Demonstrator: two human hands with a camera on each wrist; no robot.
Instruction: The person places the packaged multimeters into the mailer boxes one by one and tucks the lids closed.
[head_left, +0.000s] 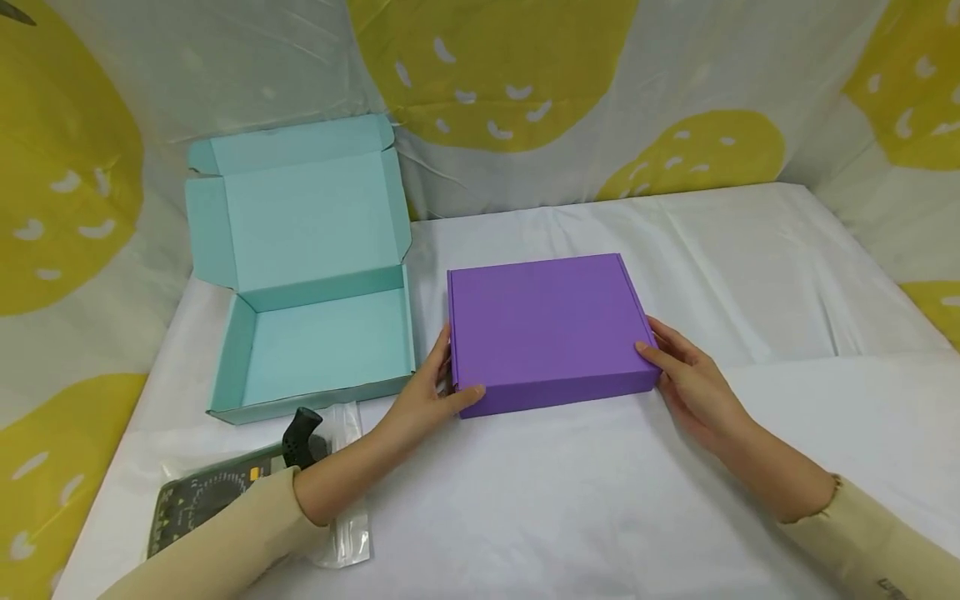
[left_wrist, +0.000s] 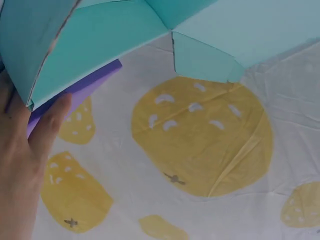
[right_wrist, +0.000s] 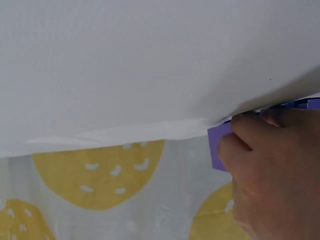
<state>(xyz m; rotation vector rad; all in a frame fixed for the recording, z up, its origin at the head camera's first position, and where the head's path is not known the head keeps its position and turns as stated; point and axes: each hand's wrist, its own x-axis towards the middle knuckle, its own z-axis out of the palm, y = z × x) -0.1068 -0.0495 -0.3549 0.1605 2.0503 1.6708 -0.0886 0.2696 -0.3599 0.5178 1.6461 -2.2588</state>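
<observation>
A closed purple cardboard box (head_left: 551, 325) lies on the white cloth, lid down, held at its two near corners. My left hand (head_left: 431, 396) grips the left end, thumb across the front corner and the other fingers along the side. At the right end my right hand (head_left: 693, 383) holds on, its thumb over the top edge and fingers against the side wall. In the right wrist view, bent fingers (right_wrist: 245, 135) lie on the purple side. A teal cardboard box (head_left: 330, 346) with its lid raised stands close to the left hand.
Below the teal box lies a clear plastic bag (head_left: 348, 533) with a dark device with a printed dial (head_left: 202, 492), partly hidden by the left sleeve. A black bent piece (head_left: 302, 433) sticks up beside that forearm. A lemon-patterned curtain (head_left: 495, 75) hangs behind the white cloth (head_left: 562, 517).
</observation>
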